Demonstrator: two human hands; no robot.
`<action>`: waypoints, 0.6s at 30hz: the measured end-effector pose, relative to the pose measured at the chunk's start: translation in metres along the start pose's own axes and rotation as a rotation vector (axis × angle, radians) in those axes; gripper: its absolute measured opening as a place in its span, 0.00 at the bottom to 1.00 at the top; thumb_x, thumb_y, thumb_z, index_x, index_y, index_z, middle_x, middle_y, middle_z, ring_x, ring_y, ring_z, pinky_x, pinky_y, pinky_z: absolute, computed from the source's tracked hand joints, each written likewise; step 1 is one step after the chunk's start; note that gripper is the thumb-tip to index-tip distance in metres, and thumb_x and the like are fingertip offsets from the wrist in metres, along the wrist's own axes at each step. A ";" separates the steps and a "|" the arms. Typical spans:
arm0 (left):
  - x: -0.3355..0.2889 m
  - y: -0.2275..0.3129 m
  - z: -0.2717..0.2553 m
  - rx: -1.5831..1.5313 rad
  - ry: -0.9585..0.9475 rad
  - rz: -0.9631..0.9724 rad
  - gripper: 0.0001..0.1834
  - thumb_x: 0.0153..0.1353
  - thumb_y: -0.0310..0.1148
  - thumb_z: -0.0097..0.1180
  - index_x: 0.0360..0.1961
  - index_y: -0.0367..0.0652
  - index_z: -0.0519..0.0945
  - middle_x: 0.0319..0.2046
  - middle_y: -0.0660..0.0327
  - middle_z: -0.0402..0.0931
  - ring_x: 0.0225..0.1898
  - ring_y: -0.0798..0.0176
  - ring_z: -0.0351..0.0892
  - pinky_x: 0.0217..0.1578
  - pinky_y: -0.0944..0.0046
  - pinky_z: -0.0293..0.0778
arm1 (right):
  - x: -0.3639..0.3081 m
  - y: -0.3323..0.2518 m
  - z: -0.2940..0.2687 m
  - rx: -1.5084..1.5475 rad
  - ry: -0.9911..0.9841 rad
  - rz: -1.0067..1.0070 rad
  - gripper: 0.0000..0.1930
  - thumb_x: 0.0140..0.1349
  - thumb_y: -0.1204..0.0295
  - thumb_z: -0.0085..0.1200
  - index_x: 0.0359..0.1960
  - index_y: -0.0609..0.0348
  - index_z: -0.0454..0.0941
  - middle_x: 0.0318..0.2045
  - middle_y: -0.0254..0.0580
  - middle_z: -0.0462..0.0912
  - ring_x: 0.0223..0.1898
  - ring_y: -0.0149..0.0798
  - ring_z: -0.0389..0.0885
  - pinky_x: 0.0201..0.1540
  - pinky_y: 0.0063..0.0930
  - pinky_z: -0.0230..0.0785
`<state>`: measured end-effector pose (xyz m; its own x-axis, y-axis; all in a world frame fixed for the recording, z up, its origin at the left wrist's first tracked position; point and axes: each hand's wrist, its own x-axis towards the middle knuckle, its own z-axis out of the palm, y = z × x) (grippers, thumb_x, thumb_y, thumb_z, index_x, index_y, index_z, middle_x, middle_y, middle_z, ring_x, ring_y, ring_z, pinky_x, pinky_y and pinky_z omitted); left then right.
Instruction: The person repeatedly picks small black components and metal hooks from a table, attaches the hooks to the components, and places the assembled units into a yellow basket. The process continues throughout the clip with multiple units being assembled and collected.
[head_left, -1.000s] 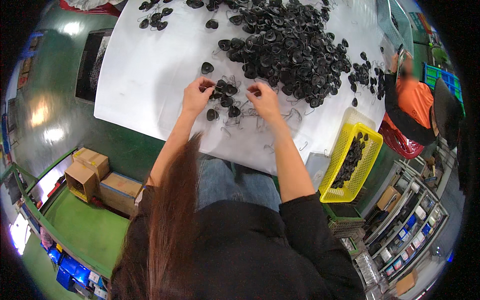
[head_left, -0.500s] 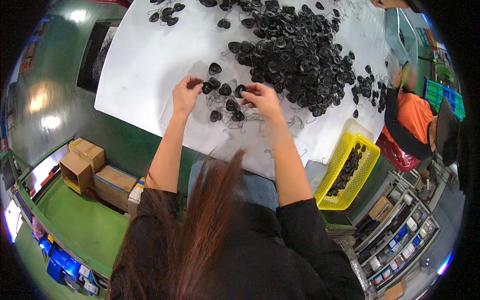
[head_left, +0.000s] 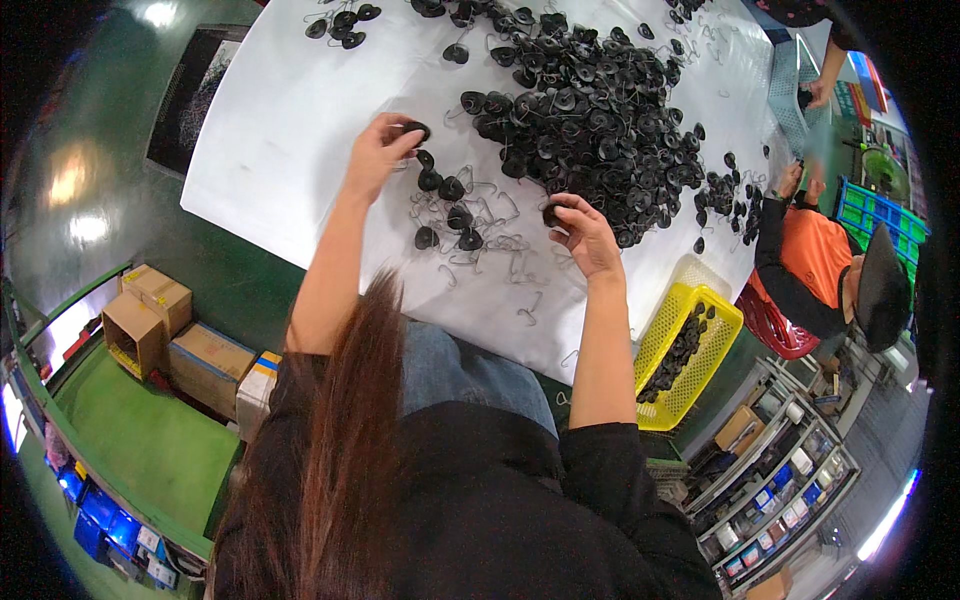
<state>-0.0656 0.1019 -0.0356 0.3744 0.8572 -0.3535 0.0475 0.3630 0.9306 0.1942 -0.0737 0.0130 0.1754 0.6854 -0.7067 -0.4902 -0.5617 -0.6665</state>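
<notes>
Here the left hand (head_left: 375,155) is closed around a small black round part (head_left: 415,129), pinched at its fingertips just above the white table (head_left: 270,130). The right hand (head_left: 585,235) likewise grips a black part (head_left: 551,215) between thumb and fingers, at the near edge of the big heap of black parts (head_left: 590,100). Between the two hands lie a few loose black pieces (head_left: 445,210) and thin wire hooks (head_left: 500,245) scattered on the table. Beyond the table's right edge, a yellow basket (head_left: 660,350) holds more black parts. Farther right sits another person in an orange top (head_left: 815,260) and a dark cap. To the left, on the green floor, stand cardboard boxes (head_left: 150,320).
</notes>
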 end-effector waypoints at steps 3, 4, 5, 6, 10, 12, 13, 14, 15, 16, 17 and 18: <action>-0.014 0.011 -0.025 -0.402 -0.071 -0.118 0.08 0.58 0.32 0.54 0.37 0.41 0.74 0.33 0.65 0.76 0.34 0.73 0.75 0.31 0.73 0.73 | 0.006 -0.006 0.016 -0.035 -0.108 0.009 0.11 0.51 0.69 0.57 0.36 0.56 0.76 0.27 0.29 0.76 0.29 0.29 0.77 0.32 0.22 0.69; -0.014 0.012 -0.027 -0.412 -0.036 -0.189 0.11 0.56 0.37 0.57 0.36 0.42 0.75 0.29 0.66 0.76 0.32 0.73 0.76 0.26 0.75 0.71 | 0.020 -0.006 0.029 -0.250 -0.123 0.006 0.10 0.51 0.69 0.56 0.36 0.55 0.76 0.28 0.31 0.76 0.29 0.31 0.78 0.33 0.24 0.70; -0.015 0.011 -0.026 -0.209 -0.017 -0.246 0.13 0.54 0.39 0.59 0.36 0.42 0.75 0.28 0.65 0.76 0.32 0.72 0.76 0.27 0.73 0.71 | 0.032 -0.004 0.043 -0.476 -0.092 0.024 0.10 0.51 0.70 0.55 0.36 0.54 0.76 0.29 0.32 0.77 0.29 0.33 0.78 0.33 0.25 0.71; -0.016 0.009 -0.022 0.006 0.030 -0.330 0.16 0.53 0.41 0.60 0.36 0.41 0.75 0.27 0.64 0.76 0.32 0.71 0.76 0.28 0.71 0.72 | 0.042 0.004 0.060 -0.742 -0.073 -0.214 0.09 0.50 0.71 0.55 0.35 0.53 0.76 0.28 0.36 0.77 0.30 0.37 0.79 0.32 0.29 0.71; -0.028 -0.017 0.019 0.880 0.232 0.001 0.17 0.46 0.44 0.63 0.27 0.40 0.76 0.22 0.59 0.77 0.27 0.63 0.77 0.29 0.62 0.71 | 0.077 0.035 0.104 -1.522 0.155 -0.815 0.06 0.50 0.71 0.56 0.31 0.53 0.77 0.22 0.40 0.75 0.26 0.39 0.76 0.29 0.30 0.66; -0.036 -0.026 0.031 0.973 0.256 0.088 0.16 0.45 0.41 0.64 0.25 0.39 0.76 0.23 0.57 0.77 0.26 0.61 0.77 0.29 0.61 0.71 | 0.084 0.043 0.105 -1.533 0.131 -0.752 0.09 0.49 0.71 0.58 0.33 0.54 0.78 0.22 0.42 0.76 0.25 0.41 0.76 0.28 0.31 0.65; -0.038 -0.030 0.036 0.939 0.240 0.058 0.16 0.45 0.40 0.65 0.25 0.39 0.76 0.23 0.56 0.77 0.26 0.60 0.77 0.29 0.62 0.71 | 0.085 0.044 0.102 -1.544 0.144 -0.750 0.10 0.48 0.71 0.59 0.34 0.54 0.78 0.21 0.43 0.77 0.25 0.42 0.75 0.28 0.32 0.65; -0.040 -0.033 0.039 0.902 0.234 0.034 0.15 0.44 0.39 0.65 0.25 0.39 0.76 0.23 0.56 0.77 0.25 0.59 0.77 0.29 0.63 0.71 | 0.085 0.044 0.099 -1.399 0.088 -0.628 0.10 0.48 0.71 0.59 0.35 0.53 0.78 0.21 0.42 0.77 0.24 0.42 0.75 0.28 0.32 0.65; -0.041 -0.034 0.039 0.828 0.193 -0.002 0.16 0.43 0.38 0.66 0.27 0.39 0.76 0.24 0.56 0.78 0.27 0.61 0.77 0.29 0.64 0.71 | 0.083 0.042 0.095 -1.258 0.070 -0.539 0.11 0.49 0.71 0.59 0.36 0.53 0.78 0.21 0.41 0.77 0.24 0.42 0.75 0.28 0.32 0.65; -0.042 -0.033 0.037 0.755 0.162 -0.031 0.16 0.43 0.37 0.66 0.29 0.39 0.76 0.25 0.57 0.78 0.28 0.62 0.77 0.29 0.64 0.71 | 0.081 0.039 0.092 -1.116 0.052 -0.450 0.11 0.49 0.71 0.59 0.37 0.52 0.78 0.22 0.41 0.77 0.23 0.42 0.75 0.28 0.33 0.65; -0.042 -0.032 0.034 0.682 0.121 -0.052 0.17 0.43 0.36 0.67 0.31 0.39 0.76 0.25 0.57 0.78 0.30 0.63 0.78 0.30 0.65 0.71 | 0.079 0.034 0.090 -0.893 0.008 -0.297 0.11 0.47 0.70 0.60 0.36 0.52 0.79 0.22 0.41 0.78 0.25 0.44 0.77 0.28 0.34 0.66; -0.044 -0.030 0.029 0.622 0.088 -0.081 0.17 0.44 0.36 0.66 0.33 0.39 0.76 0.26 0.58 0.78 0.30 0.64 0.78 0.30 0.65 0.71 | 0.076 0.028 0.089 -0.664 -0.031 -0.145 0.12 0.46 0.68 0.60 0.35 0.52 0.80 0.23 0.42 0.79 0.27 0.45 0.78 0.29 0.36 0.68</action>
<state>-0.0568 0.0433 -0.0453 0.2710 0.8723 -0.4070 0.6121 0.1701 0.7723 0.1183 0.0039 -0.0387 0.1704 0.7830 -0.5983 0.1662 -0.6213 -0.7658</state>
